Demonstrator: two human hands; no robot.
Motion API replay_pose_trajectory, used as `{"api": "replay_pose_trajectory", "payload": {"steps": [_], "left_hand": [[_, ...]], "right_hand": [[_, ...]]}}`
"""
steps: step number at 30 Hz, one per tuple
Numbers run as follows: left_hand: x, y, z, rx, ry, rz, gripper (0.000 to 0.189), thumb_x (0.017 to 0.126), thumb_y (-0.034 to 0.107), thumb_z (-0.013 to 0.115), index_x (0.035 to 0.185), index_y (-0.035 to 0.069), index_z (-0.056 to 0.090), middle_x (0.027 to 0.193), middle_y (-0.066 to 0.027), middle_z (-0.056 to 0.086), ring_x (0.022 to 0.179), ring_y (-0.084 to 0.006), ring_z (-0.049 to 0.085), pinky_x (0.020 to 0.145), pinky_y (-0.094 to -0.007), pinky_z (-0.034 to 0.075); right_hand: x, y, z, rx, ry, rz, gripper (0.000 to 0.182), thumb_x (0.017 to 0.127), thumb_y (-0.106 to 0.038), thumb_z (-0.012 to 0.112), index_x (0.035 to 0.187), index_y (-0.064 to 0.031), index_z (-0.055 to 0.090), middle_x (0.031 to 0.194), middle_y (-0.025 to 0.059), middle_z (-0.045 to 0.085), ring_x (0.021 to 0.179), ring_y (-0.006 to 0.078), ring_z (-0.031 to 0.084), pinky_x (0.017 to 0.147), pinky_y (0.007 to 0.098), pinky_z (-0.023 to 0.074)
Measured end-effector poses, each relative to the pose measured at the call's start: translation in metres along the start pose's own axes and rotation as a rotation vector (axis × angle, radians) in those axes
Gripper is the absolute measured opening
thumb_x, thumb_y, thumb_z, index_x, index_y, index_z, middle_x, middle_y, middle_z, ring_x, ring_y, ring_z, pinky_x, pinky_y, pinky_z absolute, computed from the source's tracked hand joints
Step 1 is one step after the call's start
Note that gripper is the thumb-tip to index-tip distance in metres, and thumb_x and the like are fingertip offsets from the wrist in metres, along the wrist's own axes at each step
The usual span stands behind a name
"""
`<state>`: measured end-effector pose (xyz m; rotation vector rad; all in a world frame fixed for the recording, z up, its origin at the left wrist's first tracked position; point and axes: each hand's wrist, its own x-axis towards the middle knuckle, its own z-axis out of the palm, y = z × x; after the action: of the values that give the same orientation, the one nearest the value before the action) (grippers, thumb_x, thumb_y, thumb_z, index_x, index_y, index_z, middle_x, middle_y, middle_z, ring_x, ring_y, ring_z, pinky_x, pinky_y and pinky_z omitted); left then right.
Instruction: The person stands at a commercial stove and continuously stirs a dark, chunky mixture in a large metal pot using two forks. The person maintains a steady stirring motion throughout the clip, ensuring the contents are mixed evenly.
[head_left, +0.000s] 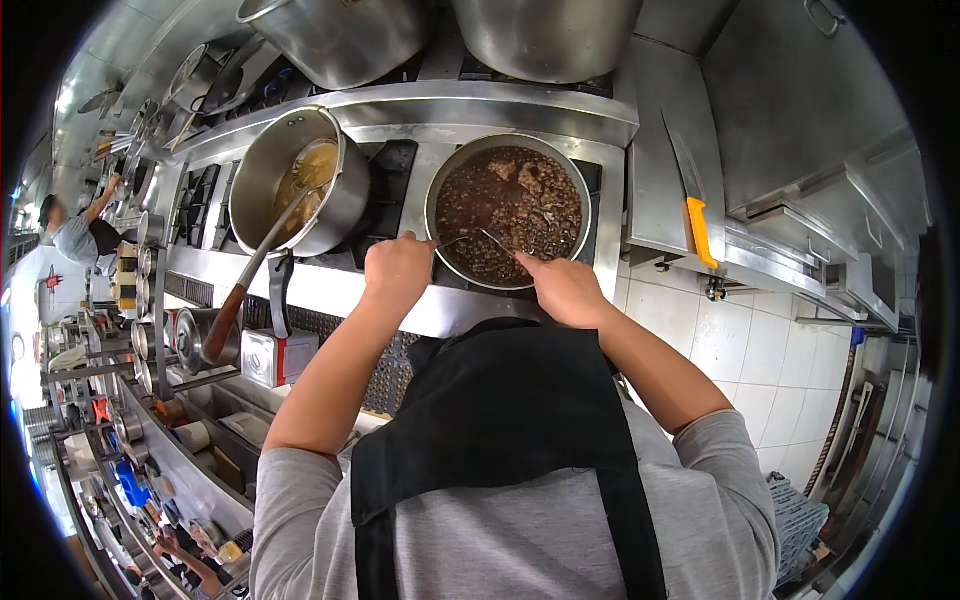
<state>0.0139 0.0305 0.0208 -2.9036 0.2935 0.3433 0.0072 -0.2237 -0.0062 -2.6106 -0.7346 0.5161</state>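
Note:
A round pan (430, 217) on the stove holds a dark brown stew (480, 191) of beans or similar small round pieces in thin liquid, with larger meat-like chunks (531, 178) near its far side. My left hand (397, 271), at the pan's near left rim, grips a thin metal utensil (452, 241) whose tip reaches into the stew. Over the near right rim, my right hand (568, 291) holds another slim metal utensil (498, 242), index finger extended along it. The two tips come close together in the stew. Their exact kinds cannot be told, as both handles are mostly hidden in my hands.
Left of the pan stands a deep metal pot (352, 199) with a wooden-handled ladle (251, 270) jutting toward me. Two large stockpots (345, 45) sit behind. A yellow-handled knife (699, 229) lies on the steel counter (660, 172) at right. A co-worker (79, 232) stands far left.

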Motion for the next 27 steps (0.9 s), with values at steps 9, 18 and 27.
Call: {"api": "replay_pose_trajectory", "payload": {"steps": [9, 18, 27], "left_hand": [[-0.008, -0.01, 0.01, -0.09, 0.052, -0.041, 0.03, 0.085, 0.014, 0.053, 0.105, 0.023, 0.073, 0.085, -0.0112, 0.066, 0.074, -0.0292, 0.068, 0.066, -0.0405, 0.053], [-0.016, -0.008, -0.006, -0.034, 0.038, -0.019, 0.03, 0.084, 0.014, 0.054, 0.103, 0.023, 0.074, 0.083, -0.0095, 0.066, 0.074, -0.0291, 0.068, 0.066, -0.0394, 0.053], [-0.001, -0.008, 0.003, 0.127, -0.012, -0.014, 0.025, 0.084, 0.015, 0.054, 0.1, 0.02, 0.074, 0.082, -0.0079, 0.066, 0.073, -0.0238, 0.068, 0.06, -0.0356, 0.053]], "right_hand": [[-0.006, -0.022, -0.001, -0.049, -0.124, 0.035, 0.044, 0.095, -0.016, 0.037, 0.138, -0.0064, 0.043, 0.085, 0.0197, 0.068, 0.08, 0.0375, 0.067, 0.07, 0.048, 0.0525], [0.05, 0.005, 0.01, -0.055, 0.25, -0.016, 0.044, 0.085, -0.006, 0.048, 0.128, -0.0111, 0.058, 0.075, 0.0165, 0.066, 0.07, 0.034, 0.067, 0.061, 0.0464, 0.052], [0.022, 0.002, 0.019, 0.024, 0.063, -0.054, 0.051, 0.083, -0.003, 0.046, 0.132, -0.0133, 0.055, 0.08, 0.0195, 0.066, 0.076, 0.0362, 0.066, 0.068, 0.0468, 0.0517]]}}
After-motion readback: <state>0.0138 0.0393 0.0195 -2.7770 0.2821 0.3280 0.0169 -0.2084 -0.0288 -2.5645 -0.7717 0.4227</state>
